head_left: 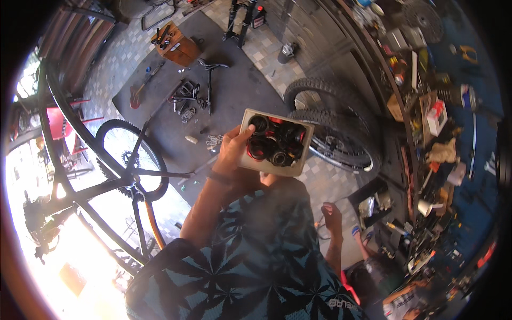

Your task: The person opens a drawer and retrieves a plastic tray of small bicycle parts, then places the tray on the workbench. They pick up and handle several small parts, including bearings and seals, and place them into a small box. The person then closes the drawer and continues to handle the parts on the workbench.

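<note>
My left hand point(234, 148) grips the left side of a shallow off-white plastic box point(301, 166), its thumb over the rim. Inside lie several round black parts point(279, 157), some ring-shaped, with red pieces point(256, 152) among them. What exactly these parts are, I cannot make out. Held out in front of my body, the box sits above the grey floor mat. My right hand point(332, 217) hangs low at my right side, apart from the box. Its fingers are loosely bent, and nothing shows in them.
At left stands a dark bike frame point(101, 186) with a wheel point(130, 160) behind it. Two knobby-tyred wheels point(333, 120) lean at right, beside a cluttered workbench point(426, 160). Loose bike parts point(186, 96) and a wooden box point(178, 48) rest on the mat point(245, 80). Another person point(397, 298) is at lower right.
</note>
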### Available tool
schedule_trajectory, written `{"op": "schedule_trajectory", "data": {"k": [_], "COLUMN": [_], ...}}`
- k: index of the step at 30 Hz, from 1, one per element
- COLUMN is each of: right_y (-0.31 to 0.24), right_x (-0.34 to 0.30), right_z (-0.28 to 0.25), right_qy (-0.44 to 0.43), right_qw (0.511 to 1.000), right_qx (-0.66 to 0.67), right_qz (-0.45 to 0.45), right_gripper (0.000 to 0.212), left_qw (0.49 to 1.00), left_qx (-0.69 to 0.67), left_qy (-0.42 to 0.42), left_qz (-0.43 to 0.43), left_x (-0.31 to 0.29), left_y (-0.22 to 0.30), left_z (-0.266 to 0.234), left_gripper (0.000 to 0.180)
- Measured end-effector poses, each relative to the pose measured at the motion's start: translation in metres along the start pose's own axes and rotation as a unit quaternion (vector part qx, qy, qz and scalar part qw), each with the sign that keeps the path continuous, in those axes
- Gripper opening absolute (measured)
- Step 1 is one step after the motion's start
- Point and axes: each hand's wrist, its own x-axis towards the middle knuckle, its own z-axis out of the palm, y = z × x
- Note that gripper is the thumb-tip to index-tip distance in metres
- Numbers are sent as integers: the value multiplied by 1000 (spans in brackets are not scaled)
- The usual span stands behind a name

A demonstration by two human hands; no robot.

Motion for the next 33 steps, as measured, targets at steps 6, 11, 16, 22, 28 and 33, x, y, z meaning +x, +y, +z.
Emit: {"op": "schedule_trajectory", "data": {"k": [6, 11, 16, 22, 28, 33], "right_y": [-211, -475, -594, -599, -594, -571], "right_x": [172, 378, 627, 862, 944, 929], "right_z": [33, 146, 371, 636, 799, 798], "right_qy": [82, -25, -145, -152, -15, -69], "right_qw": [990, 925, 892, 681, 734, 735], "right_qx": [26, -76, -185, -327, -375, -483], "right_qz": [-113, -371, -386, -637, -566, -472], "right_gripper": [20, 16, 18, 12, 24, 33], "left_qw": [979, 991, 954, 971, 985, 987], "left_qx": [130, 124, 266, 223, 165, 156], "left_qy": [25, 33, 6, -38, -56, -19], "left_qz": [153, 45, 138, 72, -12, -18], "left_x": [105, 232, 339, 399, 446, 459], "left_y": [20, 68, 89, 112, 123, 122], "left_z": [-42, -77, -103, -142, -192, -197], "left_gripper": [43, 63, 81, 93, 93, 91]}}
